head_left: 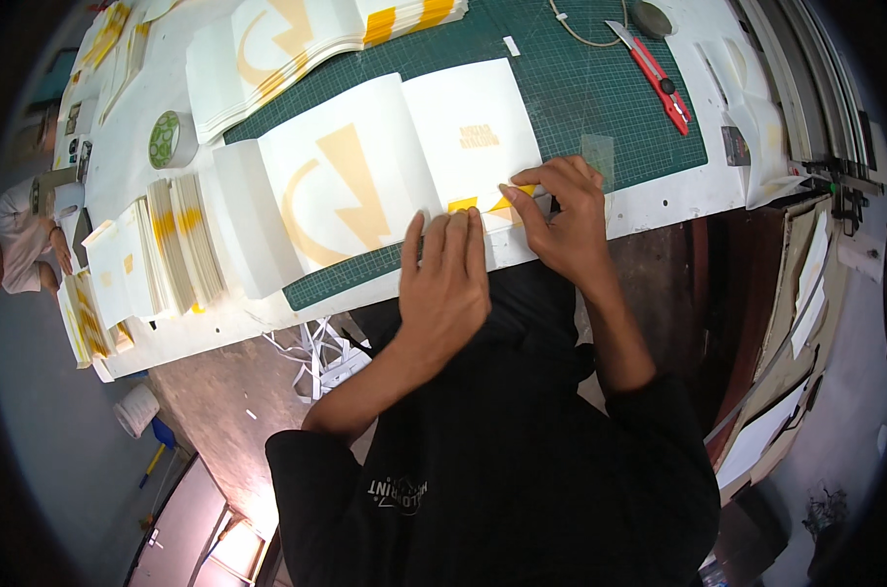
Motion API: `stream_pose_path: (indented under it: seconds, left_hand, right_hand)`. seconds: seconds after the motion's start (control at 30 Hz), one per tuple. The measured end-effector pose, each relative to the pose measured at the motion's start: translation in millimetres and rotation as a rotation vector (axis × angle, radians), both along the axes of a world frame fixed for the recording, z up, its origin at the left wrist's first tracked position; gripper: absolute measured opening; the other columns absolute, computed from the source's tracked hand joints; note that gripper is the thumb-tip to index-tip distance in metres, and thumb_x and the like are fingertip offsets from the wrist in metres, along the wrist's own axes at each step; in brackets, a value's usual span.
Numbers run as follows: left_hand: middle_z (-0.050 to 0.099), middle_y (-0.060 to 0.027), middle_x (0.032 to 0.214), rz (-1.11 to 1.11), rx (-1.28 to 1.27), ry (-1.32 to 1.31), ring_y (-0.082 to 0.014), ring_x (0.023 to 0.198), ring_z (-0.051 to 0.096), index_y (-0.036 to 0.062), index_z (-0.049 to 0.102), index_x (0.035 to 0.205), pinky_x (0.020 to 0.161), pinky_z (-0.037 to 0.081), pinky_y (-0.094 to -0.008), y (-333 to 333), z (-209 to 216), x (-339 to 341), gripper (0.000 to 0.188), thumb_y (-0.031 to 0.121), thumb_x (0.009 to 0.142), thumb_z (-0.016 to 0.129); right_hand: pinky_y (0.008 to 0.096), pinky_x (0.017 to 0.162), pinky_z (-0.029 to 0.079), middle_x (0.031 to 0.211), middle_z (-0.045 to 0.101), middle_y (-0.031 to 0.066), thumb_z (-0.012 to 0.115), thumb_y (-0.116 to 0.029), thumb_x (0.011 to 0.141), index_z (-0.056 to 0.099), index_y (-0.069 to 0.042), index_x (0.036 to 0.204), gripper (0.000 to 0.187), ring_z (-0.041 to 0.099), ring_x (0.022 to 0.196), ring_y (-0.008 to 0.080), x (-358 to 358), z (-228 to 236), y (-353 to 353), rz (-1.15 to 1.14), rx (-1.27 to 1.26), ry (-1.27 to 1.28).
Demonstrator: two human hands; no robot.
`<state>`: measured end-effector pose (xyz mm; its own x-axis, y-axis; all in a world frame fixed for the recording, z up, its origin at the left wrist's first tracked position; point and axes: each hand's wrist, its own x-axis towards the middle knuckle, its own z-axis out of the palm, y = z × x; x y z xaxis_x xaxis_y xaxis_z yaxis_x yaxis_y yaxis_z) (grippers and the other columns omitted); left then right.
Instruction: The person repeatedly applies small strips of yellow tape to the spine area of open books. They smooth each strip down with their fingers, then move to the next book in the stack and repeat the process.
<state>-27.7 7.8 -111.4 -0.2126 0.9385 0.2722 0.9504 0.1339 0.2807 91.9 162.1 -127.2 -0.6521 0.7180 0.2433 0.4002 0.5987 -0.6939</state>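
Note:
A white printed paper sheet (473,98) with creases lies in front of me, with pale orange shapes on its panels. Along its near right edge runs a yellow folded flap (462,204). My left hand (445,279) rests on that edge, its fingers stretched out and lying flat, the tips at the flap. With thumb and index finger close together, my right hand (569,217) pinches the yellow flap at the sheet's right corner. Under the sheet is a green cutting mat (600,93).
Stacks of printed sheets (307,44) lie at the far side, and folded ones (184,240) at the left. A red utility knife (654,78) lies far right near a dark round stone-like thing (650,19). A round container (173,140) stands left. Another person (28,235) is at the far left.

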Motion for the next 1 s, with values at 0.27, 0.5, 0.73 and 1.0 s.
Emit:
stream_pose_path:
  seconds: [0.27,0.5,0.73,1.0]
  left_hand:
    - [0.042,-0.0401,0.153,0.114,-0.221,-0.109,-0.0516,0.149,0.037,-0.0122,0.044,0.152,0.125,0.019,-0.0693,-2.0,-0.1,48.5,0.096,0.053,0.090,0.079]
    - [0.041,-0.0445,0.151,0.124,-0.221,-0.126,-0.0544,0.148,0.039,-0.0134,0.041,0.154,0.126,0.022,-0.0653,1.9,4.0,51.1,0.104,0.056,0.087,0.080]
    - [0.045,-0.0453,0.147,0.123,-0.213,-0.119,-0.0536,0.143,0.045,-0.0139,0.044,0.152,0.126,0.028,-0.0611,9.8,6.9,46.6,0.102,0.056,0.087,0.081]
    - [0.051,-0.0400,0.143,0.127,-0.209,-0.121,-0.0495,0.143,0.047,-0.0151,0.045,0.150,0.126,0.028,-0.0616,14.5,6.4,45.0,0.103,0.058,0.086,0.080]
  right_hand:
    - [0.0401,0.088,0.042,0.092,0.073,0.0063,0.084,-0.013,0.086,0.079,-0.006,0.097,0.014,0.063,0.092,0.0249,-0.2,1.1,0.2,0.017,0.094,-0.017]
    - [0.0398,0.087,0.042,0.091,0.073,0.0069,0.084,-0.014,0.087,0.079,-0.007,0.097,0.014,0.064,0.090,0.0255,0.4,0.3,1.4,0.021,0.105,-0.005]
    - [0.0452,0.095,0.038,0.095,0.072,0.0062,0.080,-0.011,0.088,0.077,-0.008,0.098,0.011,0.062,0.098,0.0271,1.6,-0.3,0.8,0.024,0.016,-0.008]
    - [0.0430,0.091,0.040,0.089,0.072,0.0066,0.082,-0.014,0.088,0.077,-0.007,0.095,0.011,0.063,0.090,0.0259,4.8,2.0,5.1,-0.004,0.024,0.002]
